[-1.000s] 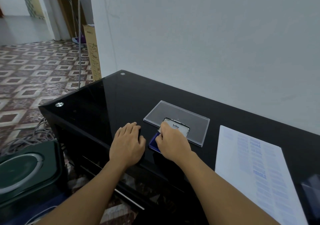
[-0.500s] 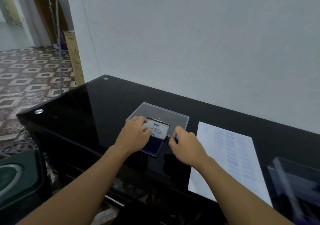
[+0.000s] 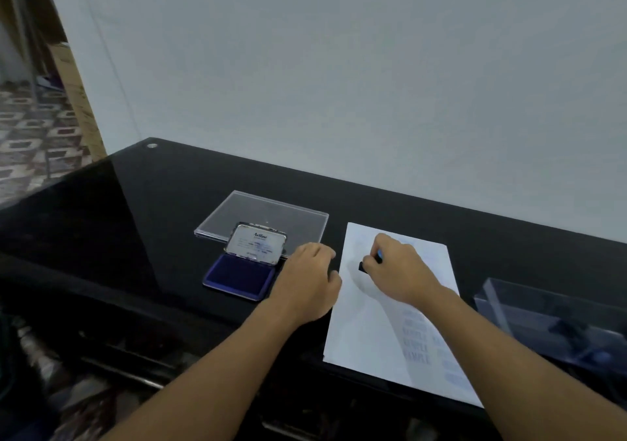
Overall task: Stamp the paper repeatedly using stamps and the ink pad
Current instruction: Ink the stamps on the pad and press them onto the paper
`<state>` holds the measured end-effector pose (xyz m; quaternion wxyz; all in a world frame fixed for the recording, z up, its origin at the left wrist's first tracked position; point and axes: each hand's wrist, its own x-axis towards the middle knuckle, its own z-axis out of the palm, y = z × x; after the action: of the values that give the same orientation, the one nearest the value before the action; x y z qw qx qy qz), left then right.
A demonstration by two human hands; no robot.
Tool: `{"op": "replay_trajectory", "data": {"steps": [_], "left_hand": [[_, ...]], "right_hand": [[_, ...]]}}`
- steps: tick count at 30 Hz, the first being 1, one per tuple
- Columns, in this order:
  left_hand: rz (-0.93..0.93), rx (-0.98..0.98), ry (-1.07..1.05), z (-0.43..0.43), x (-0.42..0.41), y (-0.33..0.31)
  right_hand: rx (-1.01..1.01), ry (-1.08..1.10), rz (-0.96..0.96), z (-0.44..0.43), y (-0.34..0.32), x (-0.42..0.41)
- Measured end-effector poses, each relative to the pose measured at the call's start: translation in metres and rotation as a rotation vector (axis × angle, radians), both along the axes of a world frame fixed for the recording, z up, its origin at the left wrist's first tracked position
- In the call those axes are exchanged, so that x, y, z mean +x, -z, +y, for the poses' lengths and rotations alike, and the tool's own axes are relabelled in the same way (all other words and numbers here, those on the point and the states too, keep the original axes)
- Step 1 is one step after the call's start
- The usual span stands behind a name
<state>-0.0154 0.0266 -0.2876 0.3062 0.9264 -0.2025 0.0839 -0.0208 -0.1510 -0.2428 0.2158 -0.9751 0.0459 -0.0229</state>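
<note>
Right hand is pinching the stamp, dark base down over the far left part of the paper, can't tell if it's actually touching. Paper's long side runs from the front edge to the back edge of the counter. Left hand lies relaxed, holding nothing, between the paper and the open ink pad.

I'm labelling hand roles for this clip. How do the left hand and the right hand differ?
The right hand grips a stamp; the left hand holds nothing. The right hand is over the paper; the left hand lies at its left edge, beside the open ink pad. Both are palm down.
</note>
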Motion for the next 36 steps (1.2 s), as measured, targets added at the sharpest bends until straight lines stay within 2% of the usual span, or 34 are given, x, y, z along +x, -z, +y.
{"op": "replay_trajectory", "data": {"steps": [8,19,36], "left_hand": [[-0.004,0.184,-0.016,-0.011,-0.003,0.025],[-0.062,0.232,-0.027,-0.011,-0.002,0.030],[-0.043,0.265,-0.026,-0.011,-0.003,0.030]], "right_hand": [[-0.011,-0.017,-0.010,-0.009,-0.006,0.038],[-0.038,-0.029,0.025,-0.007,0.008,0.072],[-0.112,0.030,-0.047,0.006,0.026,0.086]]}}
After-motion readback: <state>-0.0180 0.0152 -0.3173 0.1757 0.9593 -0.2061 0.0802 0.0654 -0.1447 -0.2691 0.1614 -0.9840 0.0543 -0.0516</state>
